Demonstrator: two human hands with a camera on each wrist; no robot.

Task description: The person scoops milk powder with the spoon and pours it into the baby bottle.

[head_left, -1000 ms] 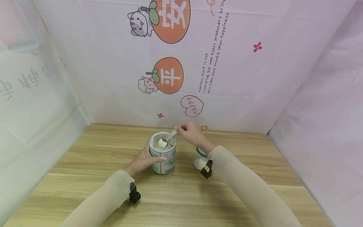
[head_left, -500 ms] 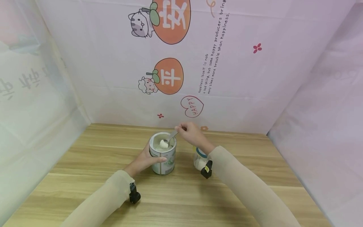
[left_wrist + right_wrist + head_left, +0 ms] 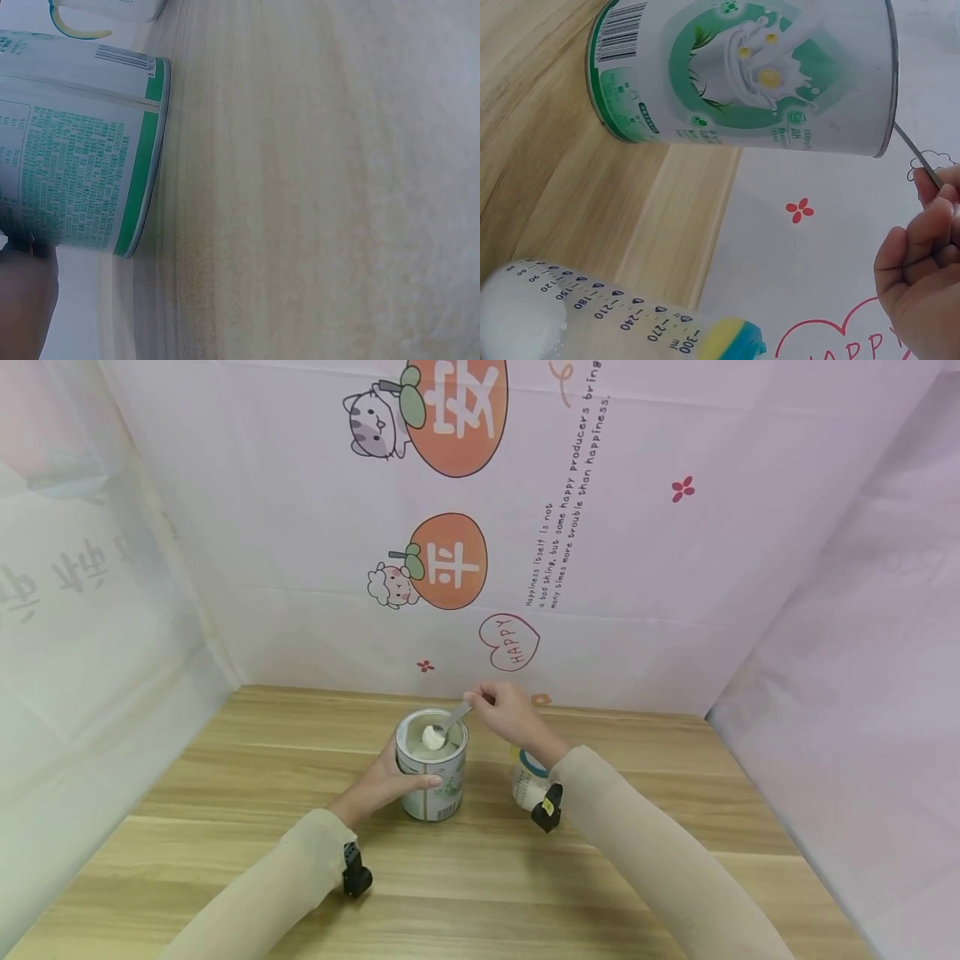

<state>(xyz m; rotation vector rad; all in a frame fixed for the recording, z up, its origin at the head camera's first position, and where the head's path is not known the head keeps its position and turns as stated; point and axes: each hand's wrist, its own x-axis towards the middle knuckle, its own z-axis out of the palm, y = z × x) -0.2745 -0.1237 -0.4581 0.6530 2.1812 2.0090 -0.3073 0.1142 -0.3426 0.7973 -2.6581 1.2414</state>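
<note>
An opened milk powder can [image 3: 438, 789], white and green with a barcode, stands upright on the wooden table. My left hand [image 3: 393, 781] grips it round its left side, thumb across the front. With its thumb and fingers, my right hand [image 3: 508, 714] pinches the handle of a metal spoon [image 3: 456, 717] above the can's far right rim. The spoon's bowl is inside the can's mouth, heaped with white powder [image 3: 432, 737]. To the right, a baby bottle [image 3: 622, 319] with printed ml marks and a yellow and teal top holds something white at its bottom. My right forearm partly covers it in the head view.
The wood-grain table [image 3: 450, 893] ends at a white printed cloth wall [image 3: 615, 652] close behind the can. Similar cloth walls rise at the left and right. A small black camera [image 3: 356, 872] is strapped to my left wrist, another black camera [image 3: 547, 810] to my right.
The heaped spoon bowl has shifted slightly within the can's mouth. Both hands keep their grips, and the can and bottle stay in place.
</note>
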